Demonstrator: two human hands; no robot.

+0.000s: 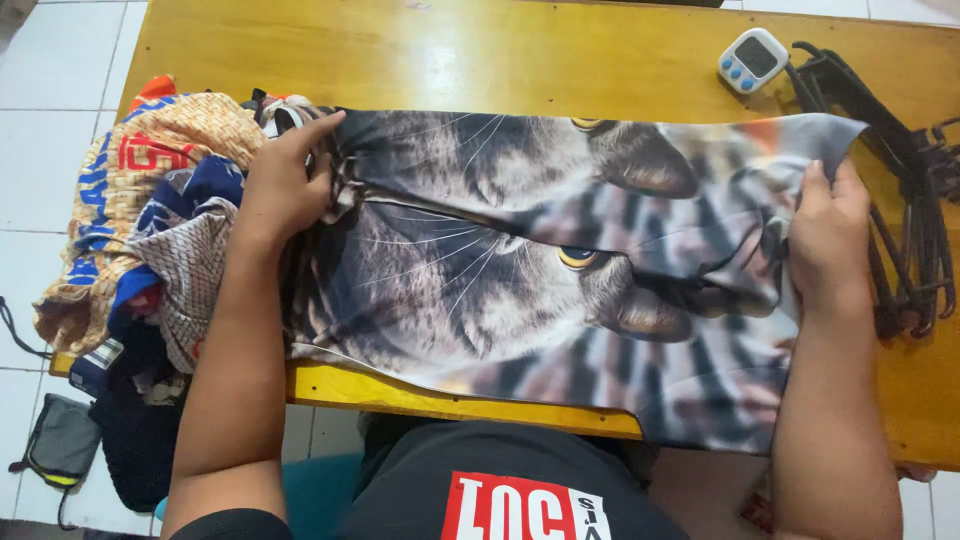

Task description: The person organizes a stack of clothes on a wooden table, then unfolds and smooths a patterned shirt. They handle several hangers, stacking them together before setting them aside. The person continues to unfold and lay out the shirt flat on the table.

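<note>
**Hidden and cut-off parts, head view**

Cat-print cloth (520, 270) is the landmark. Beneath it, the wooden table (500, 60) front edge is partly covered. Left of it, the clothes pile (150, 220) overlaps itself, lower garments unreadable. Right of it, black hangers (900, 200) tangle; count unclear. Timer (753, 60) display too small to read
</note>
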